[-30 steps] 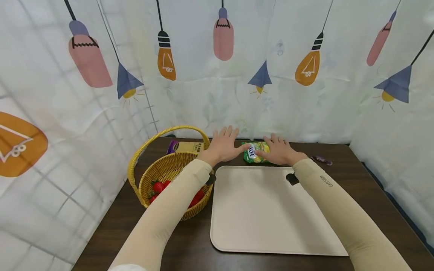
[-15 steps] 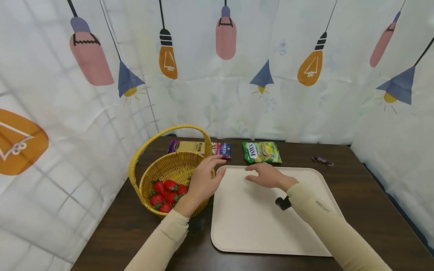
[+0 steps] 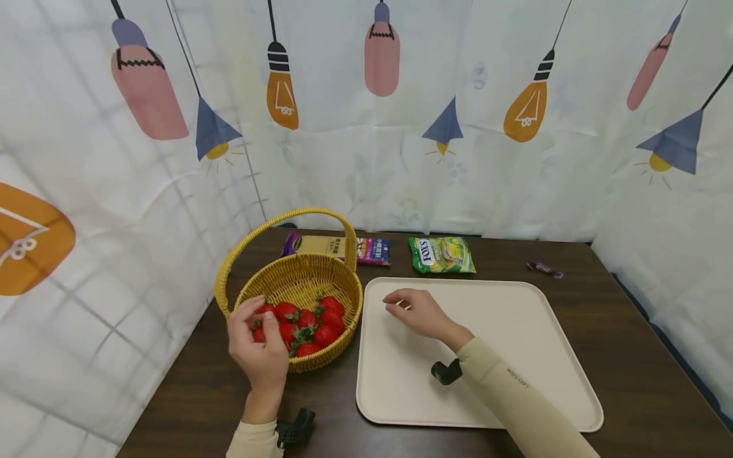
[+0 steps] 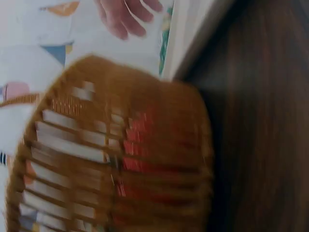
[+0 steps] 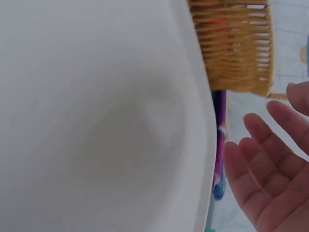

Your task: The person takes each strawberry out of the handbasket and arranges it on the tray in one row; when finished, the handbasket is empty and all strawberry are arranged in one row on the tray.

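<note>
A yellow wicker basket (image 3: 303, 270) with a tall arched handle holds several red strawberries (image 3: 326, 336). My left hand (image 3: 260, 356) is at the basket's front left, its loosely bent fingers overlapping the rim and hiding some of the fruit in the head view. Nothing shows between those fingers. Over the left part of a beige tray (image 3: 458, 375), my right hand (image 3: 424, 315) hovers with fingers relaxed and holding nothing. In the right wrist view its fingers (image 5: 260, 164) spread beside the tray's edge.
Behind the basket lies a purple and gold snack packet (image 3: 372, 252). A green FOX'S candy bag (image 3: 443, 256) is behind the tray, and a small purple wrapped candy (image 3: 544, 270) lies to its right. A patterned curtain (image 3: 355, 165) closes off the table's back.
Both hands have drawn back from the snack packets. My left hand has moved left and nearer to the basket's front left; my right hand has come back over the tray.
</note>
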